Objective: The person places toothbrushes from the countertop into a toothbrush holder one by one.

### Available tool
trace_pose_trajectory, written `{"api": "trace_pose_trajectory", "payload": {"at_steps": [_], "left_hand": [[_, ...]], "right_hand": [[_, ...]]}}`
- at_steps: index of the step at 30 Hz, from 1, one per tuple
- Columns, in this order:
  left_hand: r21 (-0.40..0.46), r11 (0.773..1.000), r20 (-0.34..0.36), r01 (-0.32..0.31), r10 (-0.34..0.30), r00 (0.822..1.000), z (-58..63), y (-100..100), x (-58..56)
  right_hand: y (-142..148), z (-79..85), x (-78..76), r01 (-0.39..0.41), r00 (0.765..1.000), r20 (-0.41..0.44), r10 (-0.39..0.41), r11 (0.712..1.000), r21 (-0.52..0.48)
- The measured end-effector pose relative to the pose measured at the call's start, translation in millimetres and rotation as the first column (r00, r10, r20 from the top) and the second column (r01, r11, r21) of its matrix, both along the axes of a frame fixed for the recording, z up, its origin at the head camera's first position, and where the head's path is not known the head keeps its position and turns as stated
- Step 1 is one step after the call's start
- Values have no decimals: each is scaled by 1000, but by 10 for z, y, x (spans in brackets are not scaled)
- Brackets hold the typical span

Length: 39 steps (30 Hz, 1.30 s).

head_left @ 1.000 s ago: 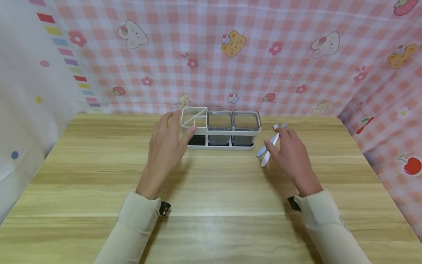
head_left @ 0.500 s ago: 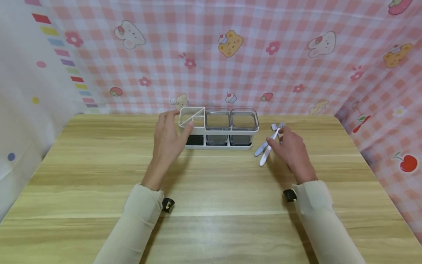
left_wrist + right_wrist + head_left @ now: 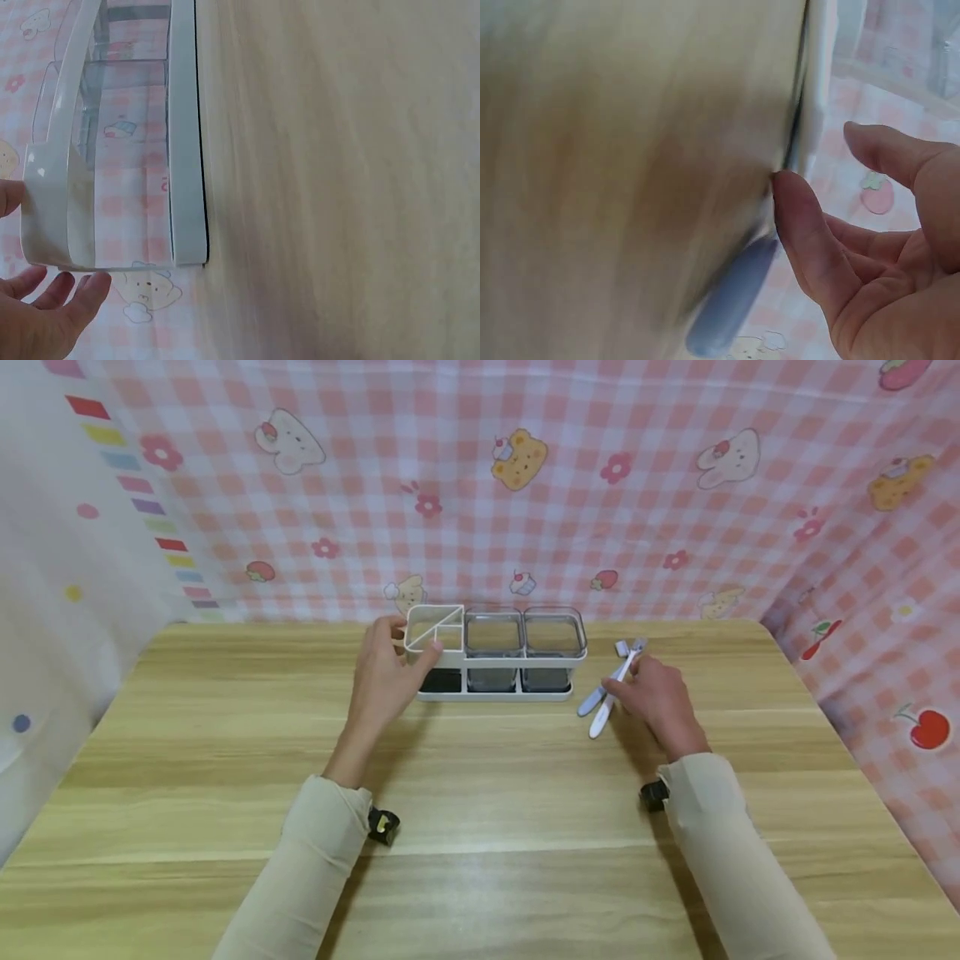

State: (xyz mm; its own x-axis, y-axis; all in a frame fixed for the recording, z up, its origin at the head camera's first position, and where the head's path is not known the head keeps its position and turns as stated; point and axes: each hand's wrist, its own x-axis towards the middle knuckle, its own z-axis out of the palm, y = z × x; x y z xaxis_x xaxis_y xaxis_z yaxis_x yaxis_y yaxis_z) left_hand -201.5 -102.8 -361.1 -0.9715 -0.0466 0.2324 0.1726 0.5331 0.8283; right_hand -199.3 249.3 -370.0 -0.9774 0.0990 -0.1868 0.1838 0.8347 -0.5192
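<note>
Two overlapping toothbrushes (image 3: 600,722) lie beside the white cup rack (image 3: 495,696) your left hand (image 3: 382,675) grips by its end; pickup seems in hand, your right hand (image 3: 662,700) unclosed at them, next needing a thumb-and-finger pinch.

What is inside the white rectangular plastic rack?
In the rack, two clear square cups occupy the middle and right bays; its front rail hides part of each.

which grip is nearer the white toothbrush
Right: the right grip is at the white toothbrush, overlapping it in the head view. The left grip is at the far left end of the white holder.
</note>
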Motion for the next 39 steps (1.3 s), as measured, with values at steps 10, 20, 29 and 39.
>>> {"api": "trace_pose_trajectory", "payload": {"at_steps": [10, 20, 29, 39], "left_hand": [[9, 999, 23, 35, -35, 999, 48, -34, -22], [67, 997, 10, 45, -46, 999, 47, -50, -43], [84, 995, 17, 49, -51, 999, 57, -22, -44], [90, 995, 6, 49, -50, 999, 51, -33, -37]], "right_hand": [[51, -39, -118, 17, 1000, 5, -17, 1000, 3], [49, -49, -189, 49, 999, 11, -48, 998, -43], [100, -31, -153, 104, 993, -39, -115, 972, -209], [77, 71, -97, 130, 980, -84, -182, 895, -427]]}}
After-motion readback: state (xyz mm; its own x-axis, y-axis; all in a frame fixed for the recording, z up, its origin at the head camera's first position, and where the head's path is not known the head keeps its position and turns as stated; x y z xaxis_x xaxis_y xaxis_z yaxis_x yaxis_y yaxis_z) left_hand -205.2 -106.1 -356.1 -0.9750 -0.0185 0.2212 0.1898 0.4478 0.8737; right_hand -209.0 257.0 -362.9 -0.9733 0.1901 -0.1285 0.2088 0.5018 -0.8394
